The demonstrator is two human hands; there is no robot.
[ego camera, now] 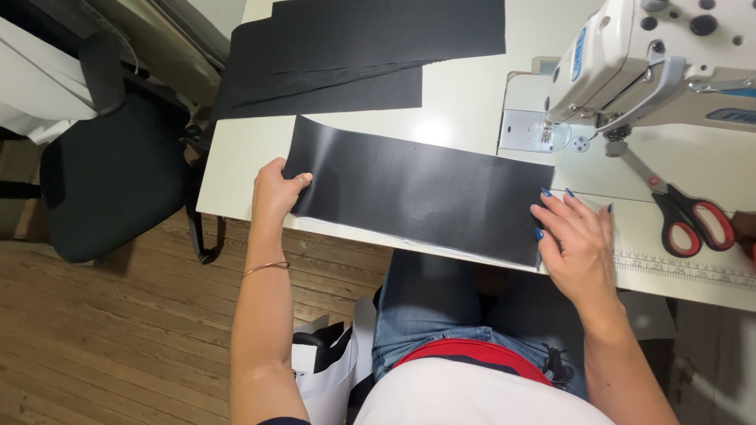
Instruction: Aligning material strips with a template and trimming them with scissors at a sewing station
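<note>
Now | L hand (276,191) pinches black fabric (421,189) | R hand (577,240) flat on its edge

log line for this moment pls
left hand: grips black fabric strip end | right hand: flat on other end | scissors: untouched

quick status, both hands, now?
Left hand: closed, pinching the left end of the black fabric piece.
Right hand: open, fingers spread, pressing flat on the fabric's right end.

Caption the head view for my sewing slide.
Both hands, left and right, flatten black fabric beside a sewing machine.
</note>
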